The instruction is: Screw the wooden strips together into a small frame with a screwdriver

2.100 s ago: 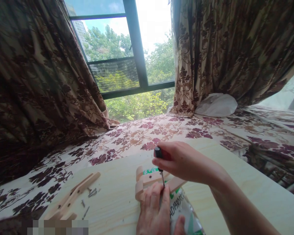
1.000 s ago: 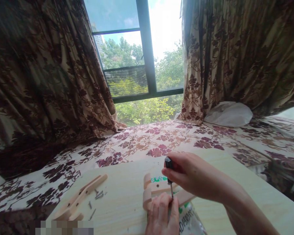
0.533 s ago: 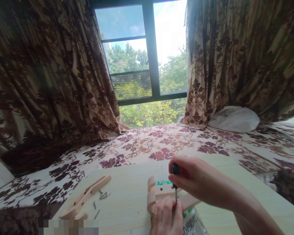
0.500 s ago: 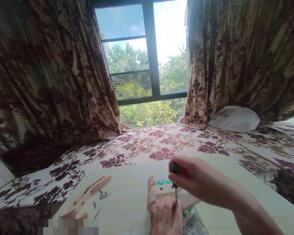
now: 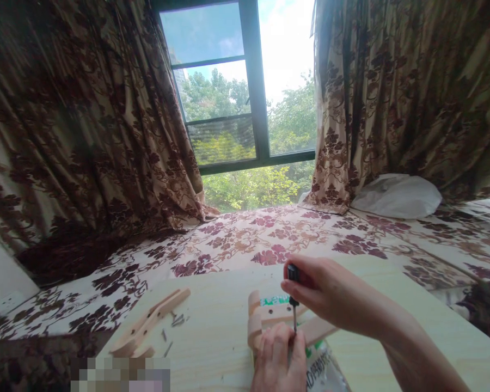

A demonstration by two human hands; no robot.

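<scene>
My right hand (image 5: 314,286) is wrapped round the black handle of a screwdriver (image 5: 294,294), which stands upright with its shaft pointing down. Its tip meets the fingertips of my left hand (image 5: 278,354), which press on a pale wooden assembly (image 5: 255,329). Dark holes or screw heads show along one wooden bar. Whether my left fingers pinch a screw is hidden. Under the wood lies a clear plastic bag (image 5: 324,370) with green and black print.
Another wooden piece (image 5: 151,321) lies on the left of the pale board (image 5: 204,305), beside several loose screws (image 5: 178,320). Behind the board are a floral cloth (image 5: 237,239), curtains, a window and a white bag (image 5: 398,196).
The view has shifted slightly, so the scene sits a little further right. Both hands keep the same hold, with the screwdriver still upright between them.
</scene>
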